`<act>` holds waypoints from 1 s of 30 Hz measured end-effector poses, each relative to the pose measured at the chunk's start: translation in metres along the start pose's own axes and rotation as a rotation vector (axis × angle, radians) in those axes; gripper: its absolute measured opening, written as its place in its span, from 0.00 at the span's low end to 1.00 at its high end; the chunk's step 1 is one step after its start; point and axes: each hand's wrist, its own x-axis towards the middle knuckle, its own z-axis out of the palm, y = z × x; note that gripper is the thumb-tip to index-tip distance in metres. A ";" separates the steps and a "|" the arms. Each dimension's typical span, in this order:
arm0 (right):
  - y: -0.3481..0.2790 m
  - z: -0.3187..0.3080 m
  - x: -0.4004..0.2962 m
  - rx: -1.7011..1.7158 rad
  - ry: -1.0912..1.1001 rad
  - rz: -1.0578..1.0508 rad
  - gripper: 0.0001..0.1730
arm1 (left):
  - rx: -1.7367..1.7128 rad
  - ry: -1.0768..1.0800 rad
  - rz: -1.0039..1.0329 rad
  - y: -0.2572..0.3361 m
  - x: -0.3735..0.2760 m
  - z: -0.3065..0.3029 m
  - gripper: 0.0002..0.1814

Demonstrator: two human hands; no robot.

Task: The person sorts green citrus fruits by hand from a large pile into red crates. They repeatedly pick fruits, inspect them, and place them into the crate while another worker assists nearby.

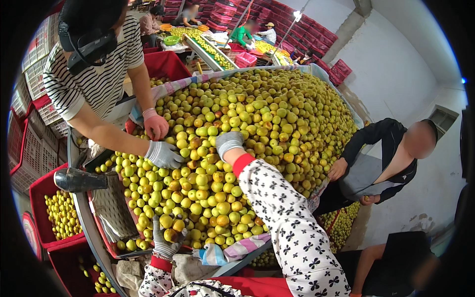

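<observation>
A large heap of green and brownish jujube fruits (222, 178) fills a cloth-lined bin before me. My left hand (167, 237), in a striped grey glove, is palm up at the near edge, its fingers curled around several fruits. My right hand (229, 144), in a grey glove, reaches to the middle of the heap, back up, touching fruits; whether it grips one is hidden. Left of it are a co-worker's grey-gloved hand (164, 154) and pink-gloved hand (156, 124), both on the fruits.
A dark blower-shaped tool (81, 180) lies at the left rim. Red-lined crates (37, 208) with fruits stand lower left. Another person (378, 163) stands right, a bare hand at the heap. Striped cloth (246, 247) covers the near edge. A conveyor (207, 52) and seated workers are behind.
</observation>
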 end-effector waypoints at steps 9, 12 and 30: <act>-0.014 -0.012 -0.088 0.669 0.453 -0.135 0.22 | -0.051 -0.116 -0.102 -0.019 -0.008 0.031 0.32; -0.060 0.023 -0.139 1.252 0.394 -0.508 0.27 | 0.075 -0.091 -0.140 -0.030 -0.006 0.055 0.35; -0.027 0.088 -0.177 2.933 -0.337 0.238 0.09 | -0.046 -0.245 -0.029 0.002 -0.036 -0.004 0.42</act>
